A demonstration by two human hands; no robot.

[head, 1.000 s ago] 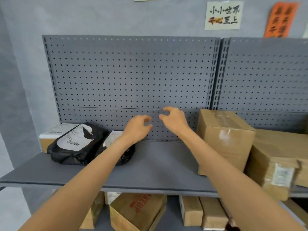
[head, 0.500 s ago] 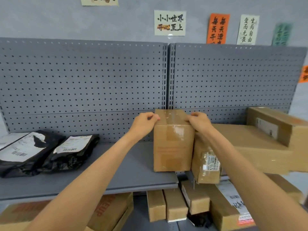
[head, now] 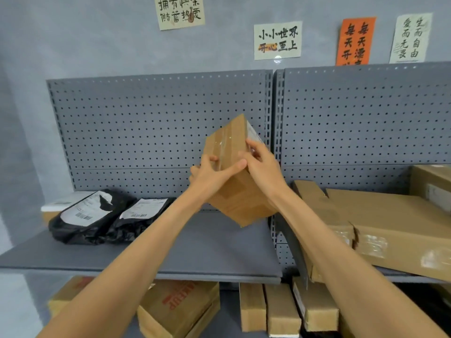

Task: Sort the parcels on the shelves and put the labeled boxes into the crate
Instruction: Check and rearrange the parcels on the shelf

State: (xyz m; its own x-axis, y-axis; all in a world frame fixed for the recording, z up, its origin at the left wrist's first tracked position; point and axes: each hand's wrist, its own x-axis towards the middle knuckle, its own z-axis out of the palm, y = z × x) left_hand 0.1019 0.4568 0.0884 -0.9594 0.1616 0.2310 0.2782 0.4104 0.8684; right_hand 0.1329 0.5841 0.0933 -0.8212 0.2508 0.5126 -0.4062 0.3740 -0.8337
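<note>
A taped brown cardboard box (head: 231, 147) is tilted in the air above the grey shelf (head: 214, 250). My left hand (head: 210, 174) grips its left side and my right hand (head: 261, 164) grips its right side, where a white label edge shows. Two black mailer bags with white labels, the left one (head: 83, 215) and the one beside it (head: 141, 215), lie at the shelf's left. No crate is in view.
Large flat cardboard boxes (head: 390, 230) are stacked on the right shelf. Several smaller boxes (head: 280, 311) stand on the lower shelf, with a red-printed carton (head: 180, 306) to their left. A grey pegboard (head: 158, 123) backs the shelves; paper signs hang on the wall.
Both hands reached to the box standing on the shelf, took hold of its top sides, then lifted it off the shelf and tilted it.
</note>
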